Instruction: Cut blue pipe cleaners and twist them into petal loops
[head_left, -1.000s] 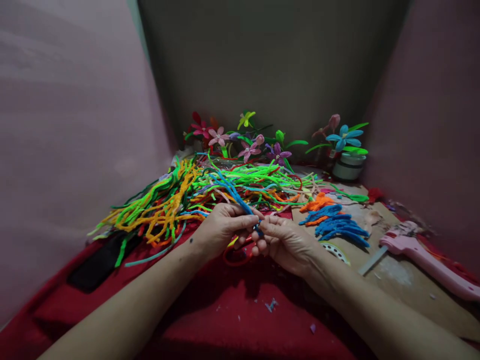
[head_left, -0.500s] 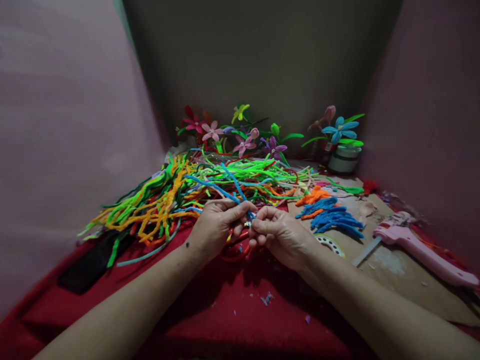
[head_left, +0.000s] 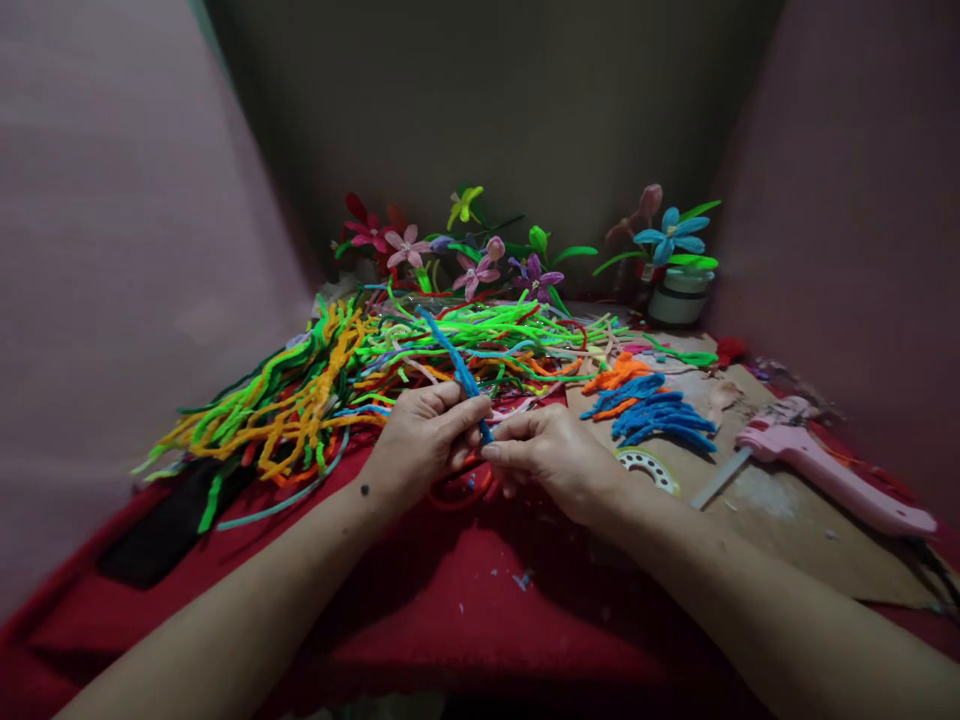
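Note:
Both hands meet in the middle over a red cloth (head_left: 465, 620). My left hand (head_left: 424, 440) pinches a blue pipe cleaner (head_left: 454, 362) that sticks up and away from the fingers. My right hand (head_left: 547, 460) is closed on the lower end of the same blue pipe cleaner, its fingertips touching the left hand's. A big heap of pipe cleaners (head_left: 360, 370) in green, orange, yellow and other colours lies just behind the hands. A red ring-shaped piece (head_left: 457, 492) lies under them.
Finished pipe-cleaner flowers (head_left: 465, 262) stand along the back wall, and a blue flower in a small pot (head_left: 679, 290) at the back right. Short blue and orange pieces (head_left: 652, 410), a pink glue gun (head_left: 825, 470), a ruler (head_left: 718, 478) and a tape roll (head_left: 646, 466) lie on a cardboard sheet (head_left: 795, 540) to the right.
The two spread ends of the blue pipe cleaner have come together into one upright strand. The hands stayed together; the view shifted slightly.

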